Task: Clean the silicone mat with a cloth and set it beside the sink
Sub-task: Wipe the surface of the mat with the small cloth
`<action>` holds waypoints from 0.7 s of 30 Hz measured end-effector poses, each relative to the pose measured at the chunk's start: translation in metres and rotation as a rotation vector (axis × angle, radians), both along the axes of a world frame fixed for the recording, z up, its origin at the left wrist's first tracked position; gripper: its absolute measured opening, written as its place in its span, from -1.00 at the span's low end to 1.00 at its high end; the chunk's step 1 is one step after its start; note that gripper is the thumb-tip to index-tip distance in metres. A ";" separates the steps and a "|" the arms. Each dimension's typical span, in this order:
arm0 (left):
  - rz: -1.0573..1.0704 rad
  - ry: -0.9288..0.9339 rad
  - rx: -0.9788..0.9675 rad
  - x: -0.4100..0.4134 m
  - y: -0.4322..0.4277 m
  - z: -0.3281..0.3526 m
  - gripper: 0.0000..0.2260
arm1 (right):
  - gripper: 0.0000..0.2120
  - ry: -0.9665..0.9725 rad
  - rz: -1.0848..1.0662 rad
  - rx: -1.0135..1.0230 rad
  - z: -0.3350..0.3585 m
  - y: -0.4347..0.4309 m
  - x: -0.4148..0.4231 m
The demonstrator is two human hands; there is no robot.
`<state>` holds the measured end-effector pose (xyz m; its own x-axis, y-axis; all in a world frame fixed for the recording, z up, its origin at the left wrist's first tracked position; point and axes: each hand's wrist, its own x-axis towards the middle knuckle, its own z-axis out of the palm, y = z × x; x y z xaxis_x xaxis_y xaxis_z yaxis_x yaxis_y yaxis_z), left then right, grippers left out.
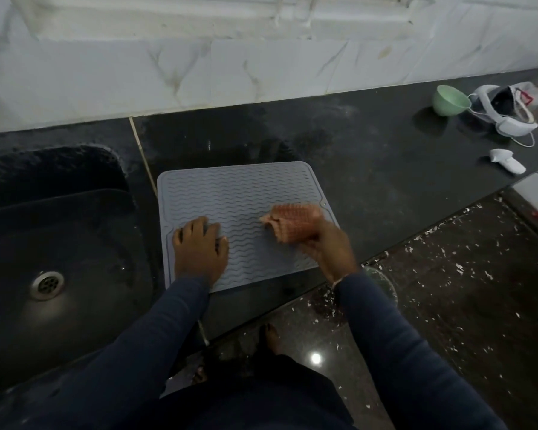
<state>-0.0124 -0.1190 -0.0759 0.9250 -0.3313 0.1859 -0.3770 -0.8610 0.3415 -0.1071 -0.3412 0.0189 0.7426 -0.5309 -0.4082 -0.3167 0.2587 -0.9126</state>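
Note:
A grey silicone mat with wavy ridges lies flat on the dark countertop, just right of the black sink. My left hand rests palm down on the mat's near left part, fingers spread. My right hand holds a bunched orange checked cloth against the mat's right side. The cloth looks blurred by motion.
A green bowl, a white headset with a cable and a white controller sit at the counter's far right. A white tiled wall backs the counter. The speckled floor lies below the counter edge.

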 end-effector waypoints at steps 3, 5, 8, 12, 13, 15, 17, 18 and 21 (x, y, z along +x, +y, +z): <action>0.004 0.000 -0.016 0.001 0.000 -0.002 -0.63 | -0.82 0.239 0.533 -0.670 -0.010 0.007 -0.031; 0.010 -0.006 -0.027 0.001 0.000 -0.002 -0.63 | -0.80 0.402 0.685 -1.039 -0.017 0.003 -0.042; 0.006 0.001 -0.033 0.001 0.000 -0.002 -0.64 | -0.79 0.459 0.655 -1.323 -0.017 0.004 -0.041; 0.007 0.013 -0.029 0.000 0.000 -0.001 -0.63 | -0.84 0.343 0.560 -1.469 -0.007 0.012 -0.028; 0.008 0.013 -0.029 0.000 0.000 -0.001 -0.62 | -0.86 0.260 0.530 -1.379 0.002 0.014 -0.024; 0.005 0.012 -0.028 0.001 0.000 0.000 -0.63 | -0.83 0.166 0.466 -1.111 0.020 0.016 -0.014; 0.003 0.017 -0.025 0.001 0.000 -0.001 -0.64 | -0.82 0.140 0.355 -0.791 0.029 0.013 -0.004; 0.004 0.009 -0.029 0.001 0.000 -0.002 -0.63 | -0.81 0.148 0.299 -0.587 0.027 0.009 0.000; 0.011 -0.010 -0.046 0.000 0.000 -0.002 -0.62 | -0.79 0.376 0.351 -0.502 0.008 -0.003 0.001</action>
<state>-0.0128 -0.1193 -0.0777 0.9265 -0.3123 0.2101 -0.3715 -0.8486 0.3767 -0.1058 -0.3447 0.0267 0.7610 -0.4771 -0.4397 -0.6207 -0.3382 -0.7073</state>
